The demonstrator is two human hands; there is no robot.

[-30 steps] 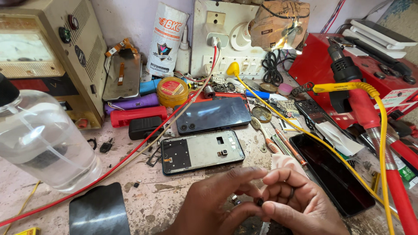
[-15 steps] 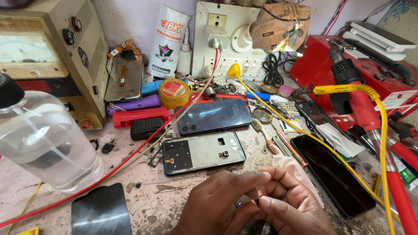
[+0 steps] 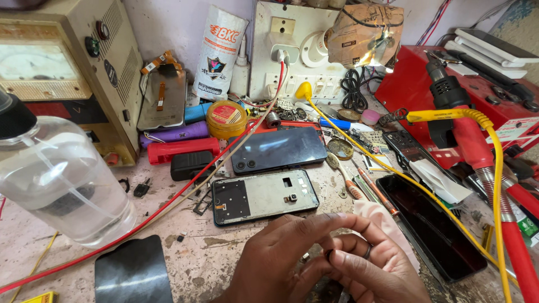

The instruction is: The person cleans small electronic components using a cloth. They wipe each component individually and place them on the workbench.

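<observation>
My left hand (image 3: 281, 261) and my right hand (image 3: 373, 272) meet at the bottom middle of the head view. Their fingertips pinch one tiny dark part (image 3: 328, 255) between them; its kind is too small to tell. A ring sits on a finger of my right hand. Just beyond the hands lies an opened phone frame (image 3: 264, 196) with its inside facing up. Behind that rests a dark phone back cover (image 3: 279, 149). A pink cloth (image 3: 377, 216) peeks out by my right hand.
A clear plastic bottle (image 3: 59, 179) stands at left before a beige meter box (image 3: 62, 73). A red wire (image 3: 168, 207) crosses the bench. A yellow cable (image 3: 494, 168), red hot-air tool (image 3: 466, 134), black phone screen (image 3: 429, 224), dark glass panel (image 3: 132, 272) and screwdrivers (image 3: 362, 185) lie around.
Both hands stayed together low in view, shifting slightly right and lower. The fingers rearranged around the tiny part. Nothing else on the bench moved.
</observation>
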